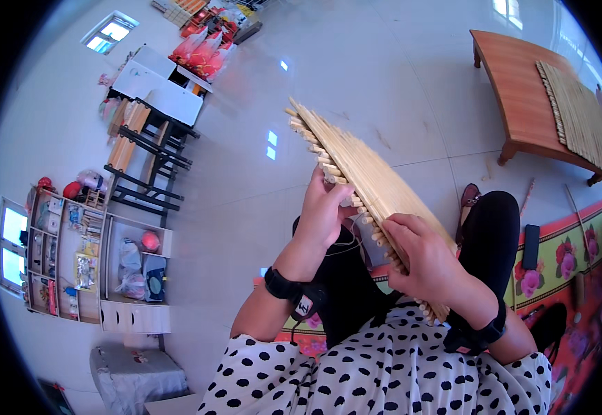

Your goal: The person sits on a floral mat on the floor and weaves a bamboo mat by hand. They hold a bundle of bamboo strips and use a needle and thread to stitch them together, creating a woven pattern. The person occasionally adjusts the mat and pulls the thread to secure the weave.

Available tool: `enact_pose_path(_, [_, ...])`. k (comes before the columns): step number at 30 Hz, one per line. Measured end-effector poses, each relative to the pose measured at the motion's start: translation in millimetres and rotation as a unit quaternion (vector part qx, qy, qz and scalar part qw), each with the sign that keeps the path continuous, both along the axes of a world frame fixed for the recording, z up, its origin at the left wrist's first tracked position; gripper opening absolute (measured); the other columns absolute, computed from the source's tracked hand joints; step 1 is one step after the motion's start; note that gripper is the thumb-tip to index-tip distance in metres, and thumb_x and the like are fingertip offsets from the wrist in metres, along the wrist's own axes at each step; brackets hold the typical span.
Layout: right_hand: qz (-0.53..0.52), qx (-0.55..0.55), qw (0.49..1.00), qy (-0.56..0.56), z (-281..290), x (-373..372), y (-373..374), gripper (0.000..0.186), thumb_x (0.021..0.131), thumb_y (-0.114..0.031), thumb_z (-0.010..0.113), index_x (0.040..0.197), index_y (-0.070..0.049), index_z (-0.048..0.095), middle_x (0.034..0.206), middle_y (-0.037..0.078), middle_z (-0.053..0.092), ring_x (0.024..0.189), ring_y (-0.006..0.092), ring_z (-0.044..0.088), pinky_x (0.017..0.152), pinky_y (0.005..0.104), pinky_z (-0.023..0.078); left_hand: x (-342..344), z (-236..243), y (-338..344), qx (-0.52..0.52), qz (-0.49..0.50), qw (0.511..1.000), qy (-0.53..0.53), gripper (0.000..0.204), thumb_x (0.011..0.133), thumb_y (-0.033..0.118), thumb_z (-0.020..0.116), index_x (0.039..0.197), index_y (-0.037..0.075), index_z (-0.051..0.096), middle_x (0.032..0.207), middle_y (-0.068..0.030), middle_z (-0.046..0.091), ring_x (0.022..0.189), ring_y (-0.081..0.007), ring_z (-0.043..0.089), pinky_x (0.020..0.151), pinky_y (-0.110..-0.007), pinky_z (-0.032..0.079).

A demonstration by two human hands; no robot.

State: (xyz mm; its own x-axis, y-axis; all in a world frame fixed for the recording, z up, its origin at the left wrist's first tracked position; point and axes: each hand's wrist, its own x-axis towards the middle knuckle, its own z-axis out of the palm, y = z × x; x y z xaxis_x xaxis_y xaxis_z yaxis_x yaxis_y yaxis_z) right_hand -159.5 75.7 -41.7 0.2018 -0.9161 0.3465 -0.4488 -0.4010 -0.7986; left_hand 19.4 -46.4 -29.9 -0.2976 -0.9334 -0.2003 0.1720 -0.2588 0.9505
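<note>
A stiff mat of pale straw-coloured reed stalks (373, 169), laid side by side, slants across my lap from upper left to lower right. Its cut stalk ends form an uneven row along the edge facing me. My left hand (323, 213) is closed on that edge near the upper part, thumb on top and the other fingers partly hidden below. Lower down, my right hand (427, 254) grips the same edge with its fingers bent over the top face. A thin cord or thread (346, 243) hangs beneath the mat by my left hand.
A low wooden table (515, 83) at far right bears another reed mat (577, 114). A dark phone (531, 245) lies on the flowered floor covering (557, 259). Shelves (100, 242) and a black-framed rack (152, 155) stand at left, with red bags (204, 55) beyond.
</note>
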Motion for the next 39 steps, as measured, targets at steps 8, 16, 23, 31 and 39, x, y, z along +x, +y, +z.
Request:
enact_pose_path(8, [-0.001,0.059,0.998,-0.037,-3,-2,-19,0.048,0.067,-0.003,0.064,0.114,0.005,0.058,0.113,0.023,0.060,0.102,0.0392,0.060,0.089,0.0413,0.050,-10,-9,-25,0.020,-0.029,0.997,-0.075,0.053,0.085,0.006,0.054,0.134,0.006,0.033,0.112,-0.0097,0.053,0.099,-0.0233,0.059,0.077,-0.047,0.057])
enact_pose_path(16, [-0.031,0.095,0.994,-0.050,-6,2,-37,0.053,0.068,-0.003,0.062,0.120,0.006,0.055,0.116,0.025,0.059,0.101,0.0422,0.060,0.087,0.0422,0.050,-14,-24,-50,0.036,-0.046,0.992,-0.114,0.051,0.089,0.017,0.060,0.133,0.007,0.035,0.108,-0.0086,0.054,0.094,-0.0213,0.060,0.075,-0.044,0.056])
enact_pose_path(23, [-0.016,0.197,0.980,-0.017,9,-11,-57,0.055,0.069,-0.005,0.064,0.123,0.005,0.055,0.114,0.023,0.058,0.096,0.0345,0.064,0.083,0.0396,0.053,-11,-23,-51,0.037,-0.080,0.991,-0.099,0.070,0.095,0.033,0.057,0.148,0.007,0.019,0.120,-0.0097,0.052,0.102,-0.0215,0.058,0.077,-0.042,0.055])
enact_pose_path(31, [0.046,0.190,0.980,0.028,11,-13,-61,0.056,0.069,-0.008,0.066,0.123,0.003,0.056,0.111,0.022,0.059,0.094,0.0327,0.064,0.083,0.0393,0.053,17,-26,-20,-0.034,-0.083,0.985,-0.151,0.045,0.100,0.022,0.049,0.138,0.003,0.035,0.121,-0.0131,0.057,0.106,-0.0218,0.062,0.079,-0.034,0.053])
enact_pose_path(39, [0.049,0.193,0.979,0.042,18,-15,-59,0.055,0.071,-0.011,0.067,0.123,0.003,0.055,0.113,0.022,0.058,0.095,0.0354,0.064,0.085,0.0396,0.052,20,-32,-6,-0.120,-0.165,0.943,-0.262,0.018,0.093,0.012,0.056,0.102,-0.003,0.059,0.083,-0.0127,0.066,0.071,-0.0194,0.068,0.064,-0.031,0.052])
